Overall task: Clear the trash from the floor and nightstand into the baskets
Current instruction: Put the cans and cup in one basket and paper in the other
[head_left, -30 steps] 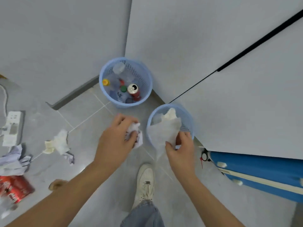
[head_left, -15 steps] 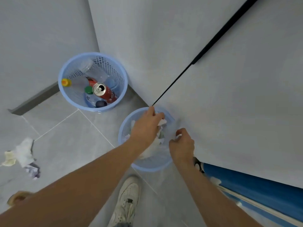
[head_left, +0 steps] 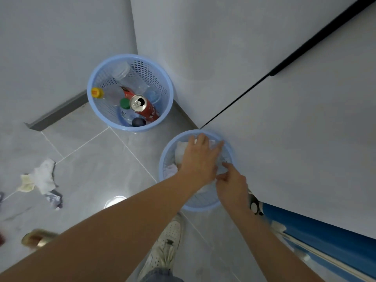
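Note:
Two light-blue baskets stand by the wall corner. The far basket [head_left: 165,82] holds clear plastic bottles and a red can [head_left: 143,107]. The near basket [head_left: 200,208] holds white tissue [head_left: 180,151] and crumpled paper. My left hand [head_left: 200,159] reaches into the near basket, its fingers spread and straight, pressing on the paper inside. My right hand [head_left: 232,185] is at the basket's right side, with white tissue between its thumb and index finger; the left hand partly covers it.
A white tissue [head_left: 42,177] and a small crumpled paper [head_left: 54,198] lie on the tiled floor at left. A gold slipper [head_left: 36,240] is at lower left, and my white shoe [head_left: 165,247] is below the basket. A blue object [head_left: 325,239] lies along the right wall.
My left hand carried its crumpled paper over the near basket and opened flat onto the contents. My right hand brought the tissue sheet down into the basket. The camera shifted right.

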